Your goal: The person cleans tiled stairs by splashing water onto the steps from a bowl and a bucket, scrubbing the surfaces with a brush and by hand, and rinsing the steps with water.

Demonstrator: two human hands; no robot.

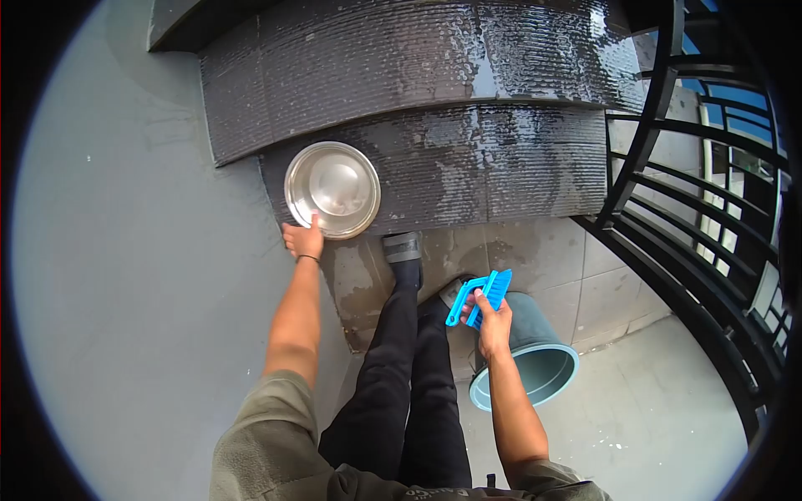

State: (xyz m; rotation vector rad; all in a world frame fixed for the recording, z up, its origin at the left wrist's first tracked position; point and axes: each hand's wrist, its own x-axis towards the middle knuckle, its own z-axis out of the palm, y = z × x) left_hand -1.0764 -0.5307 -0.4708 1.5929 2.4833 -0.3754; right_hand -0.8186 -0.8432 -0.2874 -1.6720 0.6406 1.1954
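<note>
A round metal basin (337, 185) rests on the wet, ribbed dark step (426, 175). At the basin's lower rim is my left hand (304, 239), its thumb over the edge and its other fingers spread to the left, not wrapped round anything. My right hand (493, 321) grips a blue scrub brush (489, 292) by its handle, bristles facing up and to the right. Below and beside that hand, a grey-green bucket (535, 334) lies tilted, its mouth towards me.
A higher wet step (351, 67) lies beyond. Black metal railing (668, 175) runs along the right. A smooth grey wall (134, 250) fills the left side. My slippered feet stand on the tiled floor (535, 250) between basin and bucket.
</note>
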